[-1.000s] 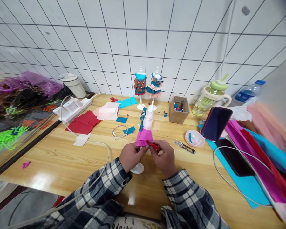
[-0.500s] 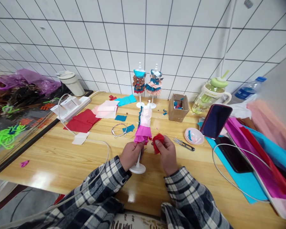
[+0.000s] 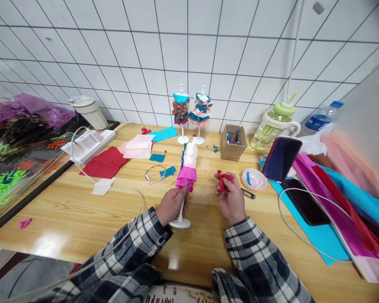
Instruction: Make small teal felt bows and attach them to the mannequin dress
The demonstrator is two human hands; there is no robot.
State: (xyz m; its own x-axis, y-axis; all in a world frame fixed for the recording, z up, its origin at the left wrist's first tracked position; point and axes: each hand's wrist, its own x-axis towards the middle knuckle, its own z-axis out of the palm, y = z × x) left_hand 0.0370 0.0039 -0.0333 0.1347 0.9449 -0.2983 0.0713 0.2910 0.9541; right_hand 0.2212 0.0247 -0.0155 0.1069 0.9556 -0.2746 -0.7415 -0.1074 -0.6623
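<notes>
A small mannequin stand point(image 3: 180, 222) with a white base wears a pale pink bodice and a ruffled magenta skirt point(image 3: 187, 176). Teal trim runs down its left side. My left hand point(image 3: 171, 206) is closed at the skirt's lower edge and the stand's pole, and the stand tilts a little. Apart from it, to the right, my right hand point(image 3: 232, 200) pinches a crumpled piece of red crepe paper point(image 3: 223, 179). Thread snips point(image 3: 249, 193) lie partly hidden behind that hand. Two more dressed mannequins point(image 3: 180, 110) stand upright near the wall.
Red point(image 3: 105, 163), pink and blue paper sheets lie left of centre, near a power strip point(image 3: 90, 145). A cardboard box point(image 3: 233, 143) of scraps, a pink dish point(image 3: 254, 180), a propped phone point(image 3: 282, 159) and a green-lidded bottle point(image 3: 274, 124) stand right. A white cable crosses my left sleeve.
My right hand has moved right, away from the skirt, with the red crepe paper, which now looks more bunched. My left hand stays at the stand, which leans slightly more.
</notes>
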